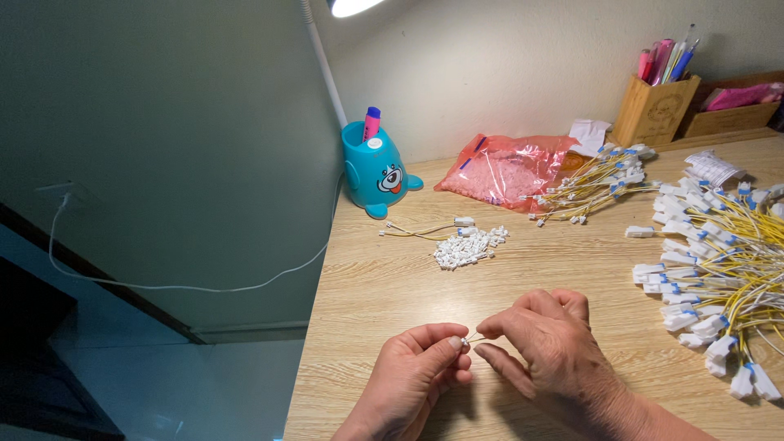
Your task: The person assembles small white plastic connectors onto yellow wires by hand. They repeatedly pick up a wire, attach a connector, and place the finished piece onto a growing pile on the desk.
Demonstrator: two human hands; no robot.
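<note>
Both hands meet low over the near edge of the wooden table (392,286). The left hand (412,376) pinches a tiny white connector (465,343) between thumb and forefinger, its other fingers curled in. The right hand (551,339) pinches the end of a thin yellow wire (475,336) just beside that connector, so that the wire's tip touches or nearly touches it; whether the tip sits inside cannot be told. Farther back on the table, near the middle, lies a small heap of loose white connectors (469,247), with a few yellow wires (420,231) just behind it. A blue animal-shaped holder (376,173) with a pink marker (371,124) in it stands at the back left, near a pink plastic bag (506,170). One bundle of yellow wires with white plugs (594,184) lies behind, and a much larger pile (719,269) spreads along the right side. A wooden pen holder (653,110) stands against the wall.
</note>
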